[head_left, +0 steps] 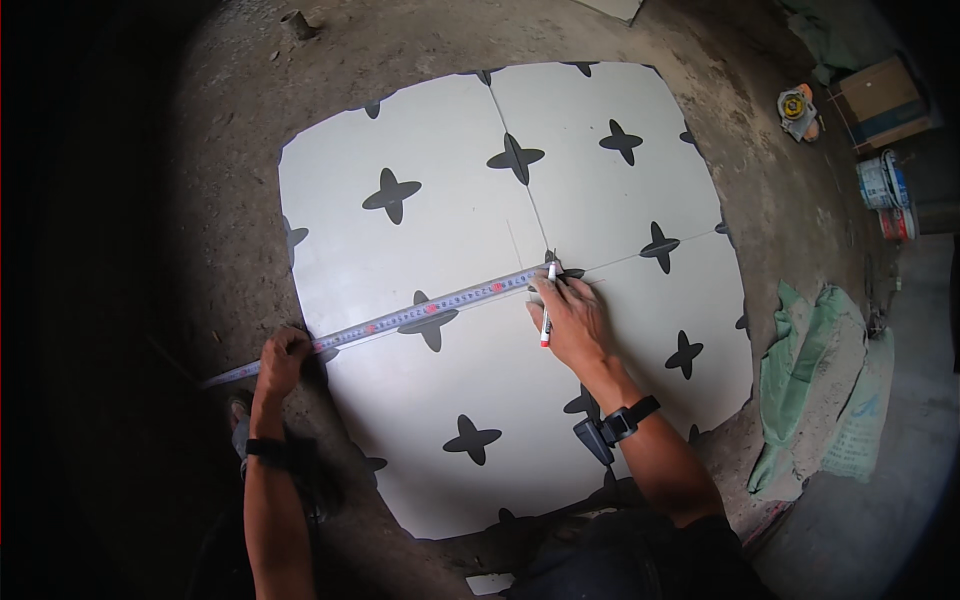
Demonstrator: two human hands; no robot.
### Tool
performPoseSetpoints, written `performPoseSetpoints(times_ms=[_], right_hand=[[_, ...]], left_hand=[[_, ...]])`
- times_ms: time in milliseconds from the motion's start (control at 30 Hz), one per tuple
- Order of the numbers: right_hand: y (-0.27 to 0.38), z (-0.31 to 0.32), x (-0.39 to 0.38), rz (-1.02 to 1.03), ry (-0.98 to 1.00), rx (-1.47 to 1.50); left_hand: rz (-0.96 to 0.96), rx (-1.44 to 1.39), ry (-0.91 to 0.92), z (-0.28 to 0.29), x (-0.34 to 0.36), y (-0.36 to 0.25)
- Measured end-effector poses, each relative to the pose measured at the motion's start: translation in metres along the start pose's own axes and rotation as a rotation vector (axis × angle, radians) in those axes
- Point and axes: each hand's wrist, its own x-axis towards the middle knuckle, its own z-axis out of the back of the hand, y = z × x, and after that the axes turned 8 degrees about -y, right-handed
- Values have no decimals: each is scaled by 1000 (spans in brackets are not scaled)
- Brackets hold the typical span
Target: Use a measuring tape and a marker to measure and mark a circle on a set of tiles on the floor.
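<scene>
Four white tiles point(520, 420) with black cross motifs lie together in a square on the floor. A steel tape measure point(465, 300) is stretched diagonally over them from near their centre past the left edge. My left hand point(285, 355) is closed on the tape at that edge, its fingertips partly hidden. My right hand point(570, 320) holds a white marker point(548, 318) with a red end and rests at the tape's other end, beside the crossing of the tile seams. Thin lines show on the tiles near that crossing.
Green sacking point(795, 390) lies on the dusty floor point(220, 180) to the right. At the upper right are a small tool with a yellow part point(798, 110), a cardboard box point(878, 100) and buckets point(882, 185). A short grey cylinder point(298, 25) stands at the back left.
</scene>
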Motion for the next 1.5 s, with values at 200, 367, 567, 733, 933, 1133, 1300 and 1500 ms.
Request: performPoseSetpoints(times_ms=[200, 367, 567, 733, 933, 1133, 1300, 1500], right_hand=[[1, 0, 1, -2, 3, -20], [0, -2, 0, 12, -20, -2], [1, -2, 0, 5, -28, 3], [2, -3, 0, 3, -32, 13], [2, -3, 0, 0, -36, 16], [2, -2, 0, -24, -22, 21], [-1, 6, -1, -77, -72, 122], [-29, 42, 8, -543, -202, 524]], left_hand=[[50, -35, 51, 0, 5, 5], [35, -43, 49, 0, 6, 7], [36, -27, 76, 2, 7, 3], [63, -54, 97, 3, 8, 3], [34, -43, 94, 1, 9, 7], [68, -45, 95, 2, 9, 3], [-13, -16, 83, 0, 10, 2], [44, -39, 87, 3, 7, 5]])
